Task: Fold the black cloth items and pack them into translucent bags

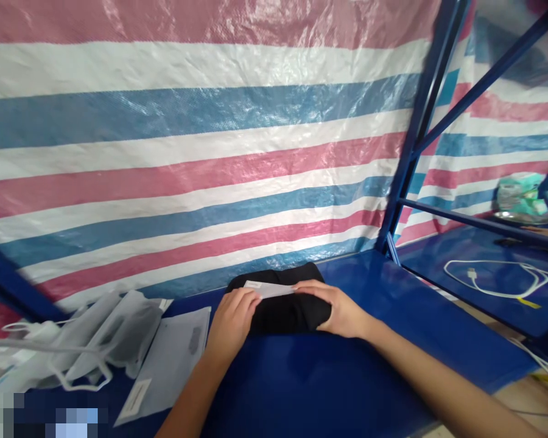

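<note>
A folded black garment (pixel 287 304) lies on the blue table (pixel 324 377), close to the striped tarp wall. A thin white strip (pixel 268 288) rests across its top. My left hand (pixel 232 322) covers the garment's left end, fingers curled and pinching the strip's left part. My right hand (pixel 337 309) grips the garment's right end, with its fingertips on the strip's right end.
Grey plastic mailer bags (pixel 168 359) and white drawstring bags (pixel 73 347) lie at the table's left. A blue metal frame post (pixel 408 152) stands at the right. Beyond it lie a white cable (pixel 497 280) and a green packet (pixel 520 194).
</note>
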`<move>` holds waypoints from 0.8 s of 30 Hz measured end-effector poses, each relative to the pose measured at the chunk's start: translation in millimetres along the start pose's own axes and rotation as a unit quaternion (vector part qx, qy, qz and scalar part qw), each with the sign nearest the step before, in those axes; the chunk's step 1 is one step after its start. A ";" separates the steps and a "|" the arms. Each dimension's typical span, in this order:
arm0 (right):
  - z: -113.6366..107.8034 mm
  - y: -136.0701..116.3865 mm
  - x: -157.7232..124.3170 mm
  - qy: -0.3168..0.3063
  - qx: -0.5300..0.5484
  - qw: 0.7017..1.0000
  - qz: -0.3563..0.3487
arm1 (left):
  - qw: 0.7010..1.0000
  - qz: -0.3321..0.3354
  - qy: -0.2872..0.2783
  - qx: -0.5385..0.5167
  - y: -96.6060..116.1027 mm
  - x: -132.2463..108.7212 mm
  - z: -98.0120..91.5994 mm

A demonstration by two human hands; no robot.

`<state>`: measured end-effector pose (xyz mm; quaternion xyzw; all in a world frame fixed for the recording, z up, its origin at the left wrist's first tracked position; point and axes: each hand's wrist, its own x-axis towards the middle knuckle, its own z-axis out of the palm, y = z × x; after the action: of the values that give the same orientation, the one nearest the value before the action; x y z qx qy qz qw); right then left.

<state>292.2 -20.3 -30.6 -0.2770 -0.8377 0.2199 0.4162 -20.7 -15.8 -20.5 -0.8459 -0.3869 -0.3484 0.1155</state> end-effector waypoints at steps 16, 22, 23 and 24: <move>-18.0 15.0 -3.8 0.012 0.049 0.994 0.094 | 0.963 -0.219 -0.116 -0.107 -11.0 -10.3 0.9; -18.1 14.6 -3.9 0.008 0.044 0.995 0.094 | 0.972 -0.178 -0.135 -0.075 -12.5 -13.4 10.7; -17.9 14.1 -3.8 0.007 0.042 0.995 0.091 | 0.974 -0.166 -0.139 -0.071 -13.9 -13.9 11.9; -17.7 13.6 -3.9 0.006 0.038 0.995 0.087 | 0.977 -0.147 -0.141 -0.070 -15.0 -14.3 12.9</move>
<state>312.4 -10.2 -31.1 -0.3343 -0.7991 0.2851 0.4103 -31.8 -7.9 -40.7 -0.8261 -0.4946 -0.2652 -0.0520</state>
